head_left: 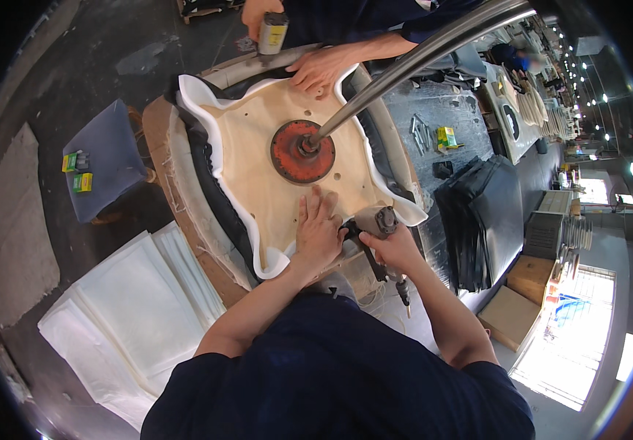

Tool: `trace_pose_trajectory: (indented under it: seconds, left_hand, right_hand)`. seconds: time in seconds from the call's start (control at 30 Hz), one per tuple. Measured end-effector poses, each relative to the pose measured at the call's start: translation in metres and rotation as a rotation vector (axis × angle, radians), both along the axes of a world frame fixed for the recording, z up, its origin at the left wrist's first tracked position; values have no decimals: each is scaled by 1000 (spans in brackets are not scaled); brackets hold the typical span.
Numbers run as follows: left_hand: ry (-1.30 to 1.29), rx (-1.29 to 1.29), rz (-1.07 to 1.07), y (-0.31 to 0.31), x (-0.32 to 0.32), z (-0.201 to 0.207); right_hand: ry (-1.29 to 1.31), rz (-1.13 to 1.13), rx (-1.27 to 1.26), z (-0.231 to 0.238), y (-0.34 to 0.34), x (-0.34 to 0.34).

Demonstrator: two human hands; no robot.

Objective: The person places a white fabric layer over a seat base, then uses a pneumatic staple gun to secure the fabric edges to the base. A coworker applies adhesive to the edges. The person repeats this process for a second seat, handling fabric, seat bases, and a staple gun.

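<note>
My left hand [319,233] lies with fingers stretched out on a light plywood panel [247,158]. White foam [217,158] curls up around the panel's edge, with black cover material [204,161] outside it. In my right hand [398,251] is a staple gun [376,221] with an air hose fitting below; its nose points left, at the panel's near edge beside my left hand. A red round pressing plate [285,158] on a metal rod [397,72] bears on the middle of the panel. Opposite, a co-worker's hand [331,67] rests on the far edge; their other hand holds another staple gun [273,33].
A padded ring-shaped support [162,147] surrounds the panel. At left, a blue-grey stool [104,158] bears small green-yellow boxes [82,182]. White sheets [126,293] are stacked near left. At right stand a dark table [404,117], a black sheet stack [488,220] and cardboard boxes [510,315].
</note>
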State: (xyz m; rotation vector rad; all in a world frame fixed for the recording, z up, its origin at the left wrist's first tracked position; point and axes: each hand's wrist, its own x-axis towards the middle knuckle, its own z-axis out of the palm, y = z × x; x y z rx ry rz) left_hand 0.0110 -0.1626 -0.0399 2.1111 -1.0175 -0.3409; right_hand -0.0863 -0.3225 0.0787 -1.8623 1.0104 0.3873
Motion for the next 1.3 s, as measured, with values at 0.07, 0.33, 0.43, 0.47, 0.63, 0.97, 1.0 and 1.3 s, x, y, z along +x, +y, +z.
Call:
trace_pose_trajectory:
  seconds: [0.07,0.33,0.43,0.47,0.63,0.97,1.0,1.3]
  left_hand:
    - [30,15,9,1,0,-1]
    - [74,3,35,1,-1,3]
    - [-9,17,7,1,2,2]
    - [-23,28,24,6,1,2]
    - [-42,5,64,16,-2,6]
    - [8,-3,82,14,-4,3]
    - [8,2,74,13,-1,3]
    - [1,13,91,25,-3,5]
  right_hand:
    - [15,-9,38,3,2,-2]
    - [69,88,-76,9,13,10]
    - [93,95,-99,1,9,9]
    - [91,90,-91,-2,6,7]
    - [17,40,2,0,6,1]
    - [50,50,38,0,18,8]
    - [59,52,11,-1,18,9]
    - [30,103,5,1,16,6]
